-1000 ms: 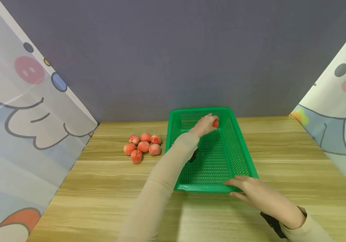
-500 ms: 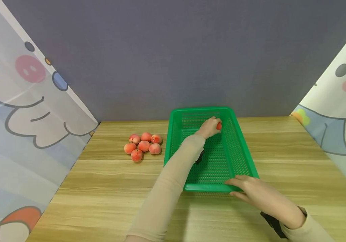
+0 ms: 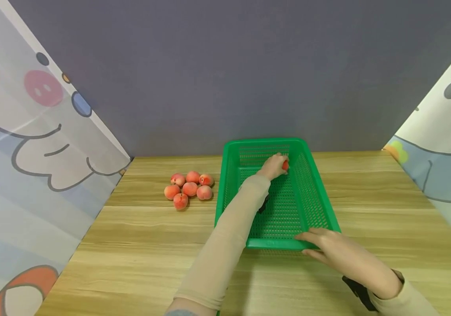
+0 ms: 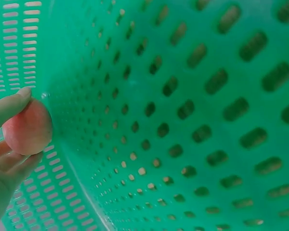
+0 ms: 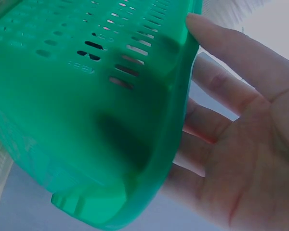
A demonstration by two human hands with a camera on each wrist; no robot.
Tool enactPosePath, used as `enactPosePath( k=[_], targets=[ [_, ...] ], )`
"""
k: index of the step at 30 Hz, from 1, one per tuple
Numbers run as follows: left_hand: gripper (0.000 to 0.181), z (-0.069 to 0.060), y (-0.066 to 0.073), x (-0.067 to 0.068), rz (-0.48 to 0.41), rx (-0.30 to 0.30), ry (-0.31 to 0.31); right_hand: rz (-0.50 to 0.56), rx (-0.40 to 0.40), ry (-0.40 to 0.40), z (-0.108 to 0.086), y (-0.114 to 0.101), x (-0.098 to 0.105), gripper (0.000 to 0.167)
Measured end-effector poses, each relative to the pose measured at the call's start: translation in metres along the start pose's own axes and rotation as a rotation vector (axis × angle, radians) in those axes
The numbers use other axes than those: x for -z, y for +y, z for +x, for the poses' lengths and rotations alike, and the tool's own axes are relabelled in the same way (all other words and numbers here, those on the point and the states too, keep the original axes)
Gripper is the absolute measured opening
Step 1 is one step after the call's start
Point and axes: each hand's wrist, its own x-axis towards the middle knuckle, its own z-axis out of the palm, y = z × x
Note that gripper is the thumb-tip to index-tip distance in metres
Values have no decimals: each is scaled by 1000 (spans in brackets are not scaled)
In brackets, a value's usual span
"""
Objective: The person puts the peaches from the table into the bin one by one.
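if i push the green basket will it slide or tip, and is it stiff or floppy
The green basket would probably slide rather than tip, since its floor is broad and its walls fairly low. Its thick-looking rim suggests stiffness, though the slotted walls may flex slightly.

a smooth cream fabric sleeve (image 3: 225,237) covers each forearm, grey cloth (image 3: 180,313) beyond the left; small black fittings (image 3: 357,292).
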Motion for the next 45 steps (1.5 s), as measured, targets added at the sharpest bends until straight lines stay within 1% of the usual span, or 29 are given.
enactPosePath(
  k=[4,11,16,21,25,28,31,35,39,42,45],
  targets=[
    [49,0,-1,-2,3,10,-11,5,9,1,0,1,0,27],
    [50,-1,-1,-5,-28,14,-27,5,11,-1,0,1,-1,27],
    [51,-1,-2,-5,-36,13,-28,7,3,2,0,1,0,27],
    [52,0,-2,-4,-19,12,-25,9,4,1,0,1,-1,27],
    [51,1,-1,0,4,20,-25,13,4,1,0,1,-1,27],
    [48,-1,0,6,-2,36,-32,19,-4,-2,0,1,-1,27],
    [42,-3,1,15,-19,49,-31,19,-11,0,-1,1,-2,28],
    [36,-7,1,30,-17,30,-32,14,-16,2,-1,1,-2,28],
    [37,-11,2,45,-3,20,-60,13,-14,-3,-1,1,-1,28],
    [38,-15,4,54,21,11,-79,14,-11,-5,-1,1,-1,28],
    [37,-20,7,61,76,-29,-108,10,-12,-4,-1,1,0,29]
  ],
)
